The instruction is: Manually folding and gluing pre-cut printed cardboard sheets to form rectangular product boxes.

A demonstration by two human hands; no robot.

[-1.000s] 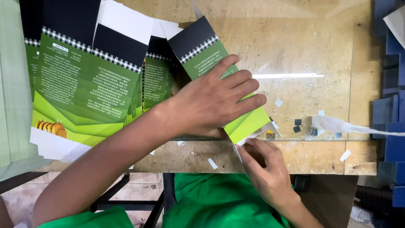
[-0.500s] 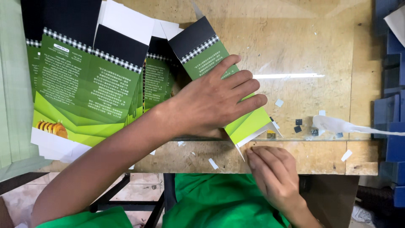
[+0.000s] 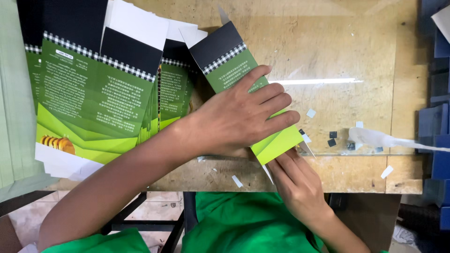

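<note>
We press a flat green carton down on the wooden surface.

Our left hand (image 3: 243, 117) lies spread, palm down, fingers apart, across the flattened green-and-black carton (image 3: 234, 70), pinning it at an angle near the front edge of the surface (image 3: 365, 56). Our right hand (image 3: 297, 182) sits just below, fingers held together and touching the carton's light-green lower end, where a white flap (image 3: 307, 149) sticks out. To the left, touching the carton, lies a fanned stack of like cartons (image 3: 93, 98). Small paper scraps (image 3: 335, 138) and a white strip (image 3: 389, 139) lie to the right on the surface.
</note>
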